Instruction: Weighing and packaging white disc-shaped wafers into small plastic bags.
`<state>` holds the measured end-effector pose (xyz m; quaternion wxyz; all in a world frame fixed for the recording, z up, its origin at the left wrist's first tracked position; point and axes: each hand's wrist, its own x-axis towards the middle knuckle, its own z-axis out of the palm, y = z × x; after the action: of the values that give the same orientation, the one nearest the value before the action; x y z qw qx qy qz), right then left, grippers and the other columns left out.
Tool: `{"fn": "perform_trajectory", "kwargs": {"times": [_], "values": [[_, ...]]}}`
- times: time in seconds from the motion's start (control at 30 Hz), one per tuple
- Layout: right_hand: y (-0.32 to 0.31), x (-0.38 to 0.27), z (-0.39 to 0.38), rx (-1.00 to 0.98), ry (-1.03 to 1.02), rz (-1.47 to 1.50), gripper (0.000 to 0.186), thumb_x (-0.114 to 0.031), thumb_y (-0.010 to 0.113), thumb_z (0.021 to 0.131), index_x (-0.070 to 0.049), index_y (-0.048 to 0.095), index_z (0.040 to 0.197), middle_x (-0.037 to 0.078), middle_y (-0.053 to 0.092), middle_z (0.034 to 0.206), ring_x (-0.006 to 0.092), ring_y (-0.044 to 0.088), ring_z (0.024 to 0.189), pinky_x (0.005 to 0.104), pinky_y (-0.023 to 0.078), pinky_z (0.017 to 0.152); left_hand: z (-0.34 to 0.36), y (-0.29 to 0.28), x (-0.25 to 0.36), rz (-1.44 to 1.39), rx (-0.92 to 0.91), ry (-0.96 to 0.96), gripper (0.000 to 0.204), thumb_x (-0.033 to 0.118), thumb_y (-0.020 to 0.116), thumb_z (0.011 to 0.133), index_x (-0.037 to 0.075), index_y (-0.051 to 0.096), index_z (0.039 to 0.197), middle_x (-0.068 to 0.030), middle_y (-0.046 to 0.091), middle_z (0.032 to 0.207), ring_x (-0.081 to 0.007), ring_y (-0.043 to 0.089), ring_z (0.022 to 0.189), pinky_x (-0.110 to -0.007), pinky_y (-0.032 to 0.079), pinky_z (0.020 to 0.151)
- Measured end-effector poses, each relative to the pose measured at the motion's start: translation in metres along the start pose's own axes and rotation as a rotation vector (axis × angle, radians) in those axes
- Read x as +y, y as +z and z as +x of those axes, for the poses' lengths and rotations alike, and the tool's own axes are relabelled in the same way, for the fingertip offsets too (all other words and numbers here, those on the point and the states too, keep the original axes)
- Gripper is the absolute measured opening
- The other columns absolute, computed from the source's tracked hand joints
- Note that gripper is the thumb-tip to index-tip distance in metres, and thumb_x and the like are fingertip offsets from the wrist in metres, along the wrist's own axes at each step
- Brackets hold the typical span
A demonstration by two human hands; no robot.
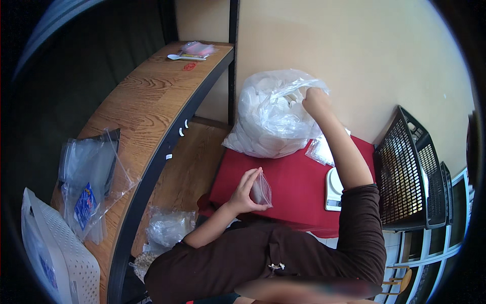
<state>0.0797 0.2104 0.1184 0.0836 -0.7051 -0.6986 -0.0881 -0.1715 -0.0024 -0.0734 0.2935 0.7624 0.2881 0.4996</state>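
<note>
My left hand (242, 199) holds a small clear plastic pouch (261, 191) above the red-covered table (293, 190). Its fingers and thumb spread along the pouch's sides, which bow apart. Farther back stands a large clear plastic bag (266, 119), filled with many white, rounded, thin pieces. At that bag's open top, on its right side, my right hand (316, 102) is closed. Its fingertips are turned away, so what they hold, if anything, is hidden. Beneath my right forearm sit a white kitchen scale (334, 186) and a pack of clear plastic bags (320, 150).
Black perforated baskets (402, 167) stand at the right by the wall. A wooden shelf (136, 93) curves along the left, bearing a white spoon (186, 57), clear plastic sleeves (86, 167) and a white perforated basket (76, 258). Below it lies a bundle of clear plastic (169, 227).
</note>
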Motion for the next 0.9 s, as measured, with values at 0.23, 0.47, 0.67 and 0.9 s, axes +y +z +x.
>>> {"fn": "perform_trajectory", "kwargs": {"times": [0.23, 0.47, 0.67, 0.9], "values": [[-0.033, 0.012, -0.078, 0.745, -0.321, 0.268, 0.008, -0.013, 0.068, 0.082, -0.006, 0.066, 0.081, 0.011, 0.062, 0.088, 0.0311, 0.059, 0.082, 0.0398, 0.050, 0.075, 0.000, 0.008, 0.017, 0.076, 0.049, 0.010, 0.117, 0.030, 0.093, 0.051, 0.001, 0.033, 0.146, -0.0196, 0.041, 0.137, -0.0346, 0.045, 0.126, -0.043, 0.039, 0.106], [-0.032, 0.060, -0.152, 0.794, -0.036, 0.800, 0.012, -0.015, 0.075, 0.080, -0.007, 0.070, 0.087, 0.014, 0.055, 0.113, 0.0304, 0.049, 0.115, 0.0423, 0.039, 0.096, 0.018, 0.032, 0.041, 0.206, 0.152, 0.041, 0.118, 0.031, 0.093, 0.050, 0.002, 0.032, 0.147, -0.0205, 0.041, 0.136, -0.0349, 0.047, 0.124, -0.044, 0.041, 0.104], [-0.012, 0.083, -0.230, 0.392, -0.082, 1.049, 0.011, -0.016, 0.078, 0.073, -0.010, 0.073, 0.081, 0.012, 0.056, 0.119, 0.0293, 0.048, 0.118, 0.0441, 0.033, 0.102, 0.057, 0.067, 0.072, 0.346, 0.228, 0.026, 0.116, 0.039, 0.090, 0.051, 0.006, 0.034, 0.147, -0.0164, 0.044, 0.134, -0.0314, 0.051, 0.117, -0.046, 0.036, 0.102], [-0.027, 0.110, -0.270, 0.367, -0.075, 0.916, 0.009, -0.016, 0.078, 0.071, -0.012, 0.074, 0.077, 0.011, 0.053, 0.122, 0.0333, 0.037, 0.122, 0.0469, 0.025, 0.104, 0.085, 0.112, 0.113, 0.553, 0.145, 0.026, 0.115, 0.042, 0.088, 0.053, 0.004, 0.033, 0.146, -0.0146, 0.045, 0.132, -0.0303, 0.043, 0.123, -0.049, 0.027, 0.104]]}}
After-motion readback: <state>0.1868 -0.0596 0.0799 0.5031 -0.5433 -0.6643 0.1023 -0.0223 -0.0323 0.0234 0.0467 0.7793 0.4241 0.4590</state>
